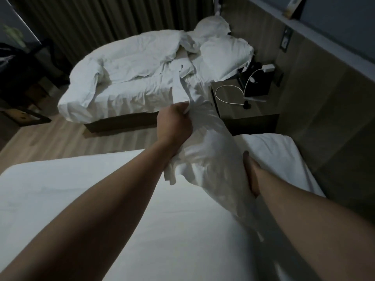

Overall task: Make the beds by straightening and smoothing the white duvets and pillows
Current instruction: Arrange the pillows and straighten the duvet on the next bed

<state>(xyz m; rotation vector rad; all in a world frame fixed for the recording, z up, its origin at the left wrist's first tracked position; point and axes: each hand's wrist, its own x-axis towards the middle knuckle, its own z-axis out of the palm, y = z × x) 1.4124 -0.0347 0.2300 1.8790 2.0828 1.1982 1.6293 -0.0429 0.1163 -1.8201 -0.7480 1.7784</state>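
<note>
Both my hands hold a white pillow (211, 151) lifted over the near bed (81, 199). My left hand (175, 123) grips its far upper corner, fingers curled into the cloth. My right hand (251, 175) grips its near edge, thumb on top and fingers hidden underneath. The near bed's white cover lies flat and smooth. A second white pillow (280, 157) lies at the near bed's head, to the right. The far bed (125, 110) carries a rumpled white duvet (129, 63) and crumpled pillows (221, 53) at its head.
A dark wooden nightstand (229, 106) stands between the beds, holding a white cable (229, 92), a white charger (267, 67) and a black device (255, 84). Curtains (101, 19) hang behind the far bed. A wood floor strip (60, 142) separates the beds. Dark furniture (20, 74) sits at left.
</note>
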